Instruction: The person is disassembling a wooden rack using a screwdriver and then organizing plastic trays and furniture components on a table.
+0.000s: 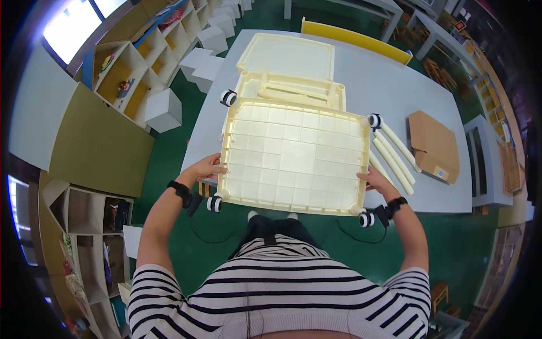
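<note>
A cream plastic tray [293, 155] is held with its ribbed grid side facing me, its near edge reaching past the table's front. White-and-black caster wheels stick out at its corners, among them a far left caster [228, 98] and a near right caster [366, 218]. My left hand [208, 168] grips the left side, thumb over the rim. On the opposite side my right hand [377, 179] grips the rim the same way; both hands' other fingers are partly hidden. Just beyond lies another cream tray [339, 97] with bar-shaped parts on it, partly covered by the held one.
A flat cream panel [287, 56] lies farther back on the grey table [375, 79]. Several cream tubes [393, 160] and a cardboard box [433, 146] are on the right. A yellow board [355, 39] runs along the far edge. Shelves [132, 79] and white cubes [164, 110] stand left.
</note>
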### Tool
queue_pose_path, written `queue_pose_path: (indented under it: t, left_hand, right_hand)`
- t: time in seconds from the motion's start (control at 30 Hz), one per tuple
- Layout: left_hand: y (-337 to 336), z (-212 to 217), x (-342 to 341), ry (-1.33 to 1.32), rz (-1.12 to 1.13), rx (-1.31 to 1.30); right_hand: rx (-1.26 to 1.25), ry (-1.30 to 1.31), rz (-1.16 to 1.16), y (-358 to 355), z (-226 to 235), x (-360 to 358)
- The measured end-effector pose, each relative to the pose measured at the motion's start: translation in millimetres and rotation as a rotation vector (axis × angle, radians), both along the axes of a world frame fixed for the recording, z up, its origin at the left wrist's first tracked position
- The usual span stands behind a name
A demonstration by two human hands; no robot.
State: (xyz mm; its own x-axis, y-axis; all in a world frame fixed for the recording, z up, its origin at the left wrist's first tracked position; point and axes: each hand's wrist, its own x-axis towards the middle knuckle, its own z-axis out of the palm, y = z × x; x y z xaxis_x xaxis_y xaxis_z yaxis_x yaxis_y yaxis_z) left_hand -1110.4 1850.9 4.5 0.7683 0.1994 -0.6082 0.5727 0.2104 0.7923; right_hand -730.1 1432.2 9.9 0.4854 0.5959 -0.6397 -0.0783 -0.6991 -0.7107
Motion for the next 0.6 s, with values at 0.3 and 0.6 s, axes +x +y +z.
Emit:
queue_pose_path:
  t: [0.3,0.6]
  left_hand:
    - [7.1,151.1,-5.0,-0.057,-0.03,0.6]
    - [-15.6,207.7,-19.1,-0.646,0.278,-0.039]
  right_hand:
    - [0.541,-0.72,-0.178,10.7,105.6,-4.2]
    - [1.017,-0.031,-0.352,9.1,246.4,-54.3]
